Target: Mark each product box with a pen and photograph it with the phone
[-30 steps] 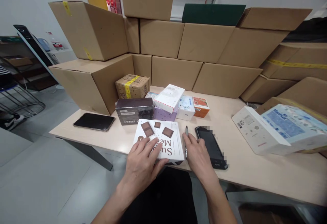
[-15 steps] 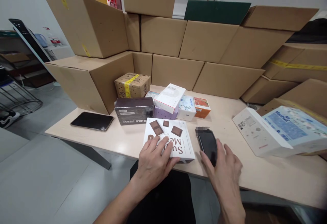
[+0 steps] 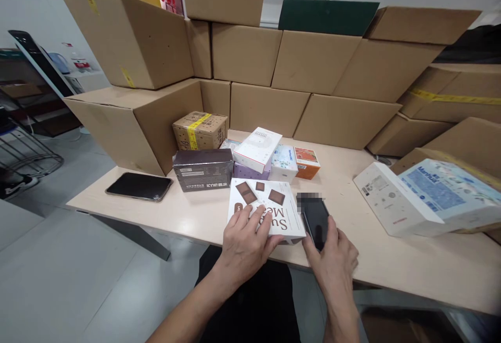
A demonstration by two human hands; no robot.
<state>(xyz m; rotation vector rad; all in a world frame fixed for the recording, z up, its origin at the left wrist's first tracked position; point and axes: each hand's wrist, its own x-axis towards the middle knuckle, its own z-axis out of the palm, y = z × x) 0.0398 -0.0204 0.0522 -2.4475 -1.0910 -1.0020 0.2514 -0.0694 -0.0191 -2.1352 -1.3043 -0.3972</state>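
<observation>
The white chocolate-print box point(image 3: 279, 208) lies flat at the near edge of the table point(image 3: 203, 215), under the spread fingers of my left hand point(image 3: 247, 244). Just beside it, my right hand's point(image 3: 332, 262) fingers hold the black handheld device point(image 3: 316, 220) by its sides.

Table point(image 3: 340, 191) lies free between handset point(image 3: 317, 219) and big white box point(image 3: 391, 197), cartons point(image 3: 344, 121) behind

front box point(image 3: 275, 206): white, brown chocolate squares | handheld device point(image 3: 316, 219): black | taped carton point(image 3: 201, 130): tan, yellow stripe
</observation>
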